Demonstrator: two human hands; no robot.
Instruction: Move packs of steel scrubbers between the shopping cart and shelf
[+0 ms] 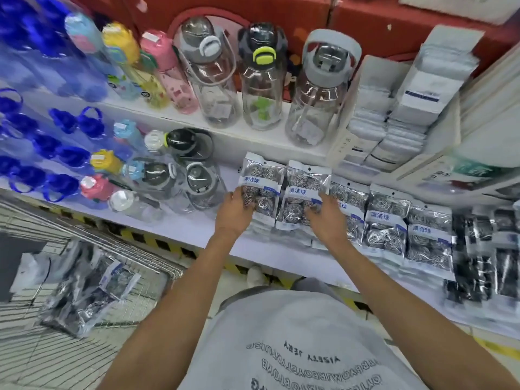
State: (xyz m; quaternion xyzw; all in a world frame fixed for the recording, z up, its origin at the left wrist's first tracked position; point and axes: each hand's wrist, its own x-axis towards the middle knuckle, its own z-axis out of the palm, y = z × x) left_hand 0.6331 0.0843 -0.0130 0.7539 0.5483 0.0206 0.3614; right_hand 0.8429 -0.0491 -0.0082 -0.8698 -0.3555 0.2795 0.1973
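right now you are reaching both arms over the shelf (197, 237): your left hand (235, 211) is gripping one scrubber pack (260, 190) and your right hand (326, 218) is gripping the pack beside it (305, 192), both lying near the shelf's front edge. more packs (92, 288) are lying in the cart (135, 254) at your left.

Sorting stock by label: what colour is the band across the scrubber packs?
White with blue lettering on the scrubber packs, clearest in the head view.
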